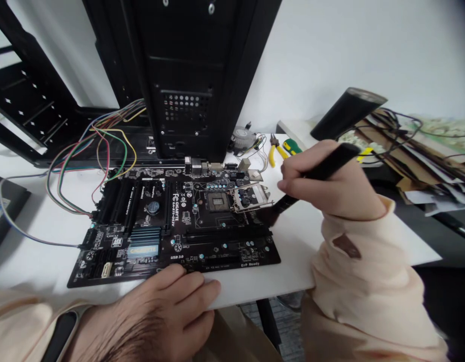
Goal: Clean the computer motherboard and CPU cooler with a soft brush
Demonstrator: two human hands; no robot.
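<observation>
Right hand (332, 188): fingers (296, 178) clenched around a black cylindrical screwdriver (326, 168), its lower end just beside the open metal CPU socket bracket (252, 197). Left hand (168, 314): relaxed fingers (194, 286) touching the lower edge of a black rectangular motherboard (217, 251).

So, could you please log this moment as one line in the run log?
left hand: at motherboard edge | right hand: holding black tool near open CPU socket bracket | yellow-handled pliers: on white table

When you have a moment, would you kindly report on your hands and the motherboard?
Left hand at near edge of motherboard. Right hand gripping a black-handled tool, tip by the board. CPU socket bracket open, unobstructed. Coloured wires off left.
</observation>
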